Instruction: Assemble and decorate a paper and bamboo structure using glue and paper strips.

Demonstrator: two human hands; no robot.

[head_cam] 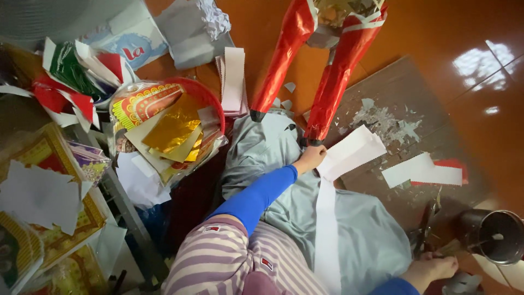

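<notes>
While my left hand [309, 159] reaches out at the end of a straight blue-sleeved arm, its fingers close on the white paper strip [328, 218]; that strip runs twelve to six across the grey cloth [371, 235]; my right hand [434, 269] lies half-curled at five o'clock, its grasp unclear.

Glossy orange-brown floor [436, 33], with window glare at the upper right. Lying on it: a scuffed grey board [404, 93] speckled with white paper scraps [382, 117], two white paper strips [420, 170] over a red sheet [453, 164], a stack of pale pink strips [233, 82], crumpled grey paper [191, 27], a red round tray [204, 93] heaped with gold foil and printed sheets, a spread grey cloth [360, 229], and a dark metal can [491, 235] (open mouth towards the camera) at the lower right edge.
</notes>
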